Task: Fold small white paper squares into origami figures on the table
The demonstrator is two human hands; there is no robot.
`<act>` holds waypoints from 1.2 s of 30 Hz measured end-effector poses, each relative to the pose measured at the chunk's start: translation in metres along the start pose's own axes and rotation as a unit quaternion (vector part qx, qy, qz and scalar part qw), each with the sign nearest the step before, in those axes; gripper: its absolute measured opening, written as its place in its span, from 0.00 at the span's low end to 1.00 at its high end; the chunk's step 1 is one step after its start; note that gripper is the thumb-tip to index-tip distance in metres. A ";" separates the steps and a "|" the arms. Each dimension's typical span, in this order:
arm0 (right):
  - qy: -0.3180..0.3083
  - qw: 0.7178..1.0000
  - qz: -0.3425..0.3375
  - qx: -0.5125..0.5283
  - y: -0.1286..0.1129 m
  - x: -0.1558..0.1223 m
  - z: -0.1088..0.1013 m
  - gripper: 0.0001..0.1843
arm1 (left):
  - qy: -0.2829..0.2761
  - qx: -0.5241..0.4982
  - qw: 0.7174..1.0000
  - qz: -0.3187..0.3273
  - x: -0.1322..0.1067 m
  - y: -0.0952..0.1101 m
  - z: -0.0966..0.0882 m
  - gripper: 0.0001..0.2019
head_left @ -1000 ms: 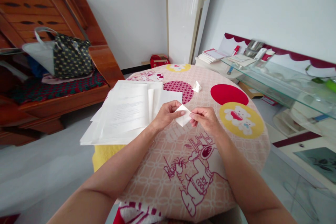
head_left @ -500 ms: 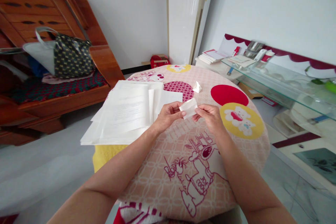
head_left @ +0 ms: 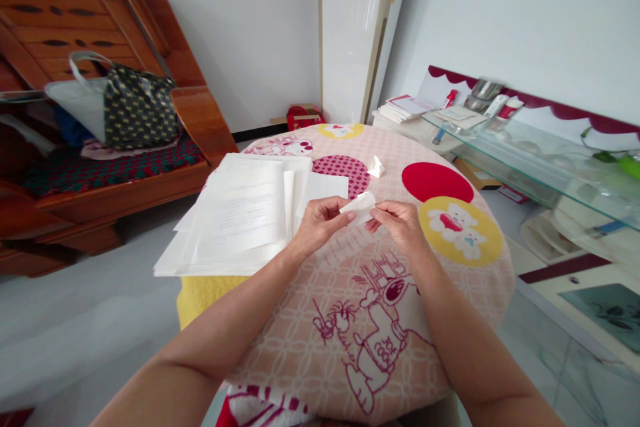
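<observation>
1. counter [head_left: 295, 337], round, under a pink patterned cloth; a purple-outlined dog print lies toward the near edge;
2. left hand [head_left: 320, 221] over the counter; thumb and fingers pinch the left end of a small folded paper [head_left: 360, 209], white;
3. right hand [head_left: 400, 221] opposite; thumb and fingertips grip the paper's right end; the paper sits tilted between both hands; contact with the cloth: cannot tell;
4. paper stack [head_left: 245, 213] left of the left hand, on the counter; lines of text on the top sheet, too faint to read;
5. white paper piece [head_left: 376, 167], creased, on the counter beyond the hands;
6. glass shelf [head_left: 540, 167] farther right; wooden settee [head_left: 195, 113] farther left, bearing a dark patterned bag [head_left: 140, 107];
7. tall white appliance [head_left: 350, 47] by the far wall.
</observation>
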State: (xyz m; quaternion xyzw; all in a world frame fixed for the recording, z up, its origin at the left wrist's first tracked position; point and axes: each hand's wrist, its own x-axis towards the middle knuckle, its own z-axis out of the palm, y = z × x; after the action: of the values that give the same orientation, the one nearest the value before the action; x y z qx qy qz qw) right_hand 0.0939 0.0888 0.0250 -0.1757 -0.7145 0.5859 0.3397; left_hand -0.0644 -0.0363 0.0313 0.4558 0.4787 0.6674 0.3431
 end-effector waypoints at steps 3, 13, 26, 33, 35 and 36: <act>-0.014 0.999 -0.013 -0.028 -0.003 0.000 -0.003 0.11 | -0.003 0.011 1.000 -0.001 -0.001 0.003 -0.002 0.16; -0.041 0.997 -0.019 -0.056 -0.010 -0.003 -0.001 0.12 | 0.014 0.001 0.999 -0.030 0.002 -0.002 -0.004 0.17; -0.112 0.987 -0.006 -0.113 -0.010 -0.006 -0.004 0.13 | 0.004 -0.035 0.999 -0.032 0.008 -0.005 -0.010 0.25; -0.085 0.993 -0.009 -0.083 -0.009 -0.005 0.000 0.11 | -0.042 -0.005 0.997 -0.059 0.005 -0.003 -0.008 0.16; -0.047 0.997 -0.024 -0.055 -0.007 -0.004 0.004 0.12 | -0.018 0.001 0.999 -0.047 0.004 -0.004 -0.005 0.17; -0.029 0.998 -0.034 -0.046 -0.006 -0.003 0.006 0.14 | -0.003 0.002 0.999 -0.043 0.004 -0.004 -0.003 0.17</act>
State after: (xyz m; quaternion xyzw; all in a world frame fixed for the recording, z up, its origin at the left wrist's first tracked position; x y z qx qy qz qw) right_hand 0.0932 0.0811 0.0292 -0.1500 -0.7555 0.5455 0.3304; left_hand -0.0685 -0.0328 0.0278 0.4378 0.4981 0.6496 0.3719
